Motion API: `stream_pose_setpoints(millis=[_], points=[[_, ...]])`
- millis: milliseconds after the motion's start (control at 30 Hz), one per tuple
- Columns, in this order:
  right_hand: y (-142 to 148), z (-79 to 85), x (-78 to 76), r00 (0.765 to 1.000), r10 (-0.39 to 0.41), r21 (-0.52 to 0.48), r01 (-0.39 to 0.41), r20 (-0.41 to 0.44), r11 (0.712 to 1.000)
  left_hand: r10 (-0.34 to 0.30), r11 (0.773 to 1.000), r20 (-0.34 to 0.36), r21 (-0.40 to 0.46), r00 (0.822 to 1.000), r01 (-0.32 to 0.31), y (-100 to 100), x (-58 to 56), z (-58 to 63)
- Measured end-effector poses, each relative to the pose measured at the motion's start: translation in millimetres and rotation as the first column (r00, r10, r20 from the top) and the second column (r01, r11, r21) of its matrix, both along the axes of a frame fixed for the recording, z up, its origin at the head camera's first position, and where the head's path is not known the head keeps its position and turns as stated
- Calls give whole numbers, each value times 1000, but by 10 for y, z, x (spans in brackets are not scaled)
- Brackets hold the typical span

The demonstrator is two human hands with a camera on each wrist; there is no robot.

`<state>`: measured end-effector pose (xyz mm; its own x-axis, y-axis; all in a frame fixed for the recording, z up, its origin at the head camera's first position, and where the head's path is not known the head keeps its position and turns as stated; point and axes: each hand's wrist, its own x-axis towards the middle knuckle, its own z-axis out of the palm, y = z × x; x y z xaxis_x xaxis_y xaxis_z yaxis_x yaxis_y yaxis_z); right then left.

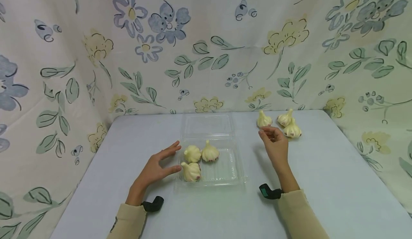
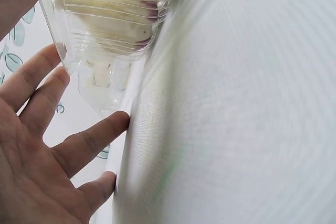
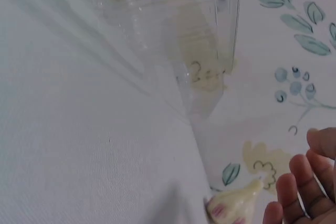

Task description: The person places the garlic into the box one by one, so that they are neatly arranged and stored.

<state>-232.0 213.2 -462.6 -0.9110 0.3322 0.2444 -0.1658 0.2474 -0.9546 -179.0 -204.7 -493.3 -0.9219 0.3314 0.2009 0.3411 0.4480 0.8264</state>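
Note:
An open clear plastic clamshell box lies on the table, its lid folded back. Three garlic bulbs sit in its left half: one at the back left, one at the back middle and one at the front left. My left hand, fingers spread, is at the box's left wall; in the left wrist view its fingertips are right at the rim. Above the table, my right hand has loosely bent fingers with nothing between them, just in front of a garlic bulb.
Two more garlic bulbs, one behind and one in front, stand close together at the back right. A flowered curtain hangs along the far edge of the white table. Black wrist devices are on both arms.

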Motion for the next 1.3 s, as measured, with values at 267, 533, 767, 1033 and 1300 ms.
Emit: stream_pose_setpoints(millis=[267,533,767,1033,1300], points=[[265,-92,-54,983,-185,-3,185,-11,983,-2,1000,-6,-4,1000,2,0,1,-6],[424,-106,-30,948,-312,10,312,65,950,-1,1000,-8,-4,1000,1,-5,4,-3],[544,-169,-43,903,-410,11,412,125,911,-2,1000,-9,-4,1000,2,-3,3,-5],[623,-214,-61,881,-453,14,456,138,890,-3,1000,-8,0,1000,3,-4,5,-5],[689,-246,-62,865,-475,19,478,162,878,-5,1000,-5,1,1000,5,0,7,1]])
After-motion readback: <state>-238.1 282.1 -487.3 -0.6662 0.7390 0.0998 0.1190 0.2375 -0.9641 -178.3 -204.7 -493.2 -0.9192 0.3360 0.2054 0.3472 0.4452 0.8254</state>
